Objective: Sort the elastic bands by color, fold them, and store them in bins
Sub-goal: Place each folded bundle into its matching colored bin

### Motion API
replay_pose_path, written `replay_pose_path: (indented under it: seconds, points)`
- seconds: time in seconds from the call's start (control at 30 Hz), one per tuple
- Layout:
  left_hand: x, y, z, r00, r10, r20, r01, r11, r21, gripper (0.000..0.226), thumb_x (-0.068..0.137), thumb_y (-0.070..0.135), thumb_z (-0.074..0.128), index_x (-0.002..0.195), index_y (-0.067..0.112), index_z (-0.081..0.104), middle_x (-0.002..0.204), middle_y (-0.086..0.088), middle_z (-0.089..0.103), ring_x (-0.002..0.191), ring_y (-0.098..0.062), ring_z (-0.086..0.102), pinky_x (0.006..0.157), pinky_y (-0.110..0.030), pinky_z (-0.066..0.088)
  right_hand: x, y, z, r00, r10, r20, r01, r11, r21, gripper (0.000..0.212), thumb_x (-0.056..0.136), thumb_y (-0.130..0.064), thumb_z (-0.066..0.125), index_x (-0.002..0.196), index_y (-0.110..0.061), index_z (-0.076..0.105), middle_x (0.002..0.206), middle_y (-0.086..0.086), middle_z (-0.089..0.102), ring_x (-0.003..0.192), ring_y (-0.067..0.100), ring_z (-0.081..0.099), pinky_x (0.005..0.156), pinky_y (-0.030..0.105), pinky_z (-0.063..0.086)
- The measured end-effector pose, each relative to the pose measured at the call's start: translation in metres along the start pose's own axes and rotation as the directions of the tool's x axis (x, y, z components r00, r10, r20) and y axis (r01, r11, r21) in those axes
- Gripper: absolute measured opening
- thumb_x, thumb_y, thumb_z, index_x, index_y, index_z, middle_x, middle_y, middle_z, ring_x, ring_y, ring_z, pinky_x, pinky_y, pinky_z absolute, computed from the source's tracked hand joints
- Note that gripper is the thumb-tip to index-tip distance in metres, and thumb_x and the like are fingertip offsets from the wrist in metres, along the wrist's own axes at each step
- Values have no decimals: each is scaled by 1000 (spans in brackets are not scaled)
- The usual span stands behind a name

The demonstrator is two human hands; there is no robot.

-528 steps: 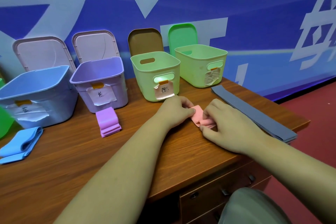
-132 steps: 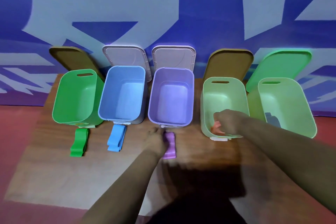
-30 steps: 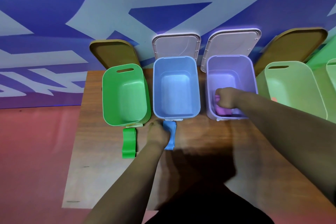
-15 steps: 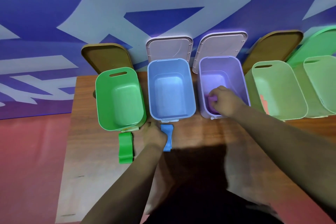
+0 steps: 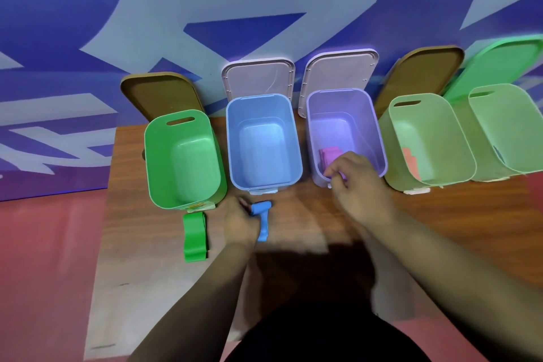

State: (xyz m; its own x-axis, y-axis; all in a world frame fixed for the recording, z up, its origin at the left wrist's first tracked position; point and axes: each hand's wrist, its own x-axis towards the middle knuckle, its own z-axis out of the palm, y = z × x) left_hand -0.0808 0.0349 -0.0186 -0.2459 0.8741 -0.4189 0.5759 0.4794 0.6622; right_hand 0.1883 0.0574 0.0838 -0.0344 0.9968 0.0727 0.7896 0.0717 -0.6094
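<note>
Head view: left fingers (image 5: 243, 208) pinch blue band (image 5: 262, 207); right fingers (image 5: 338, 168) loosely curled.

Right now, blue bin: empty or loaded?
Empty. The blue bin shows only bare floor; the blue band is outside, on the table in front, held by the left hand.

Five lidless bins stand in a row. The folded purple band (image 5: 330, 155) lies in the purple bin (image 5: 373, 132), and the pink band (image 5: 411, 163) in the pale green bin (image 5: 459, 144). A grey strip (image 5: 499, 153), possibly a band, shows in the far-right bin (image 5: 526, 126). The green band (image 5: 194, 236) lies doubled before the green bin (image 5: 153, 156). The blue band (image 5: 263, 216), bunched in the left hand (image 5: 239, 222), lies before the blue bin (image 5: 234, 141).
</note>
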Motion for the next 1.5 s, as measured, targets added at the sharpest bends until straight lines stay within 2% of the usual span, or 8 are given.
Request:
replay_pose_path:
  seconds: [0.07,0.23,0.47,0.6,0.83,1.03,1.23,1.5]
  points:
    - [1,-8,8,999,29,31,-28,999,-36,17,77,9,67,91,11,58,76,7,59,71,-20,58,66,-31,45,-14,-8,0,996,-79,-43,80,997,20,17,87,-4,59,88,-17,70,93,-6,61,90,23,54,83,32,44]
    - [-42,34,-21,964,135,230,-114,988,-102,27,83,-21,56,98,-4,70,83,3,65,74,-6,55,68,-7,43,-45,-19,15,967,-237,88,230,969,90,14,85,-8,67,96,-16,70,101,-4,61,96,21,58,91,33,47]
    - [-85,69,-45,914,129,385,143,784,-604,27,87,-5,69,111,5,64,101,-11,70,90,-22,64,75,-31,55,-62,-13,37,906,-239,348,220,971,94,68,81,-64,70,133,-23,57,126,-9,55,120,17,55,104,40,45]
    - [-106,89,-58,921,132,367,165,720,-674,33,80,-2,72,109,12,66,107,-14,70,99,-29,63,85,-41,50,-57,-23,21,912,-225,342,156,963,219,35,83,-53,69,94,-21,58,95,-13,57,92,14,59,82,44,53]
    - [-120,95,-69,953,203,225,-64,860,-505,31,76,7,75,102,17,61,92,-3,67,88,-18,60,84,-37,48,-51,-34,-8,867,-104,488,-95,926,367,27,77,-39,72,102,-31,65,91,-11,70,84,9,66,78,39,57]
    - [-124,102,-72,933,303,194,-188,871,-453,61,91,-7,70,135,35,64,120,-14,67,97,-13,64,82,-32,58,-44,-36,-24,814,-33,580,-299,833,466,25,83,-17,82,100,-26,67,82,0,77,66,7,68,65,26,57]
    - [-112,109,-71,958,258,125,-166,855,-491,40,93,-2,71,114,32,69,120,-2,67,91,-13,64,75,-34,60,-28,-44,-21,798,99,594,-485,689,538,33,84,-18,82,114,-24,68,94,7,78,76,17,75,64,36,56]
    - [-66,101,-82,968,199,154,-93,851,-517,31,87,4,79,110,22,67,99,-8,66,79,-22,61,74,-46,56,3,-66,1,839,250,484,-475,770,425,24,85,-29,81,105,-25,68,81,3,76,66,13,72,60,35,55]
